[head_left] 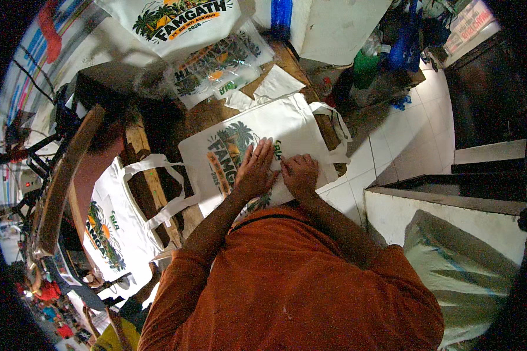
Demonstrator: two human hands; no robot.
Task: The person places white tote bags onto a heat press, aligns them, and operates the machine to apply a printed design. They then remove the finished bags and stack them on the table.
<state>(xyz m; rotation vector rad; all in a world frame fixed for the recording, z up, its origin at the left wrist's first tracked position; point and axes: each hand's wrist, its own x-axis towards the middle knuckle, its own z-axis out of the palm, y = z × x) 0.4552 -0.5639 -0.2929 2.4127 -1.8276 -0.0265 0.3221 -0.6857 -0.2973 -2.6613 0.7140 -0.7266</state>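
Observation:
A white tote bag lies flat on a wooden bench in front of me, its handles sticking out at both sides. A palm-tree design with dark and orange lettering looks dull, as if under a clear film; I cannot tell surely. My left hand rests flat across this design, fingers stretched out. Close beside it, my right hand has its fingers bent and pressed together on the bag by small green lettering. What those fingers hold, if anything, is hidden.
Clear printed sheets and white scraps lie beyond the bag. Another printed bag is at the far edge, and one more hangs at left. A pale sack stands at right, near white tiles. Other people are at lower left.

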